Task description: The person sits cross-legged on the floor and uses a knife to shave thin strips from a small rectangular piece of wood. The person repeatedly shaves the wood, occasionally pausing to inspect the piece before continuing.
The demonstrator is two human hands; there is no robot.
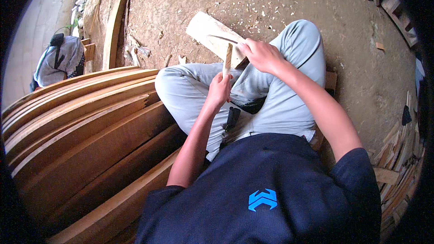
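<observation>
My left hand is closed round the lower end of a short wooden stick, which points up and away from me. The stick is pale near my fingers and browner, with slanting marks, toward its tip. My right hand is closed at the right edge of a pale wooden block. From its fingers a thin, dark knife blade reaches left over the block; the handle is hidden in my grip. The block slopes between my bent legs, its near end by the stick.
Long stacked planks fill the left side beside my knee. Wood shavings are scattered on the dirt floor ahead. A grey cloth bundle lies at the far left; scrap wood strips are piled at the right.
</observation>
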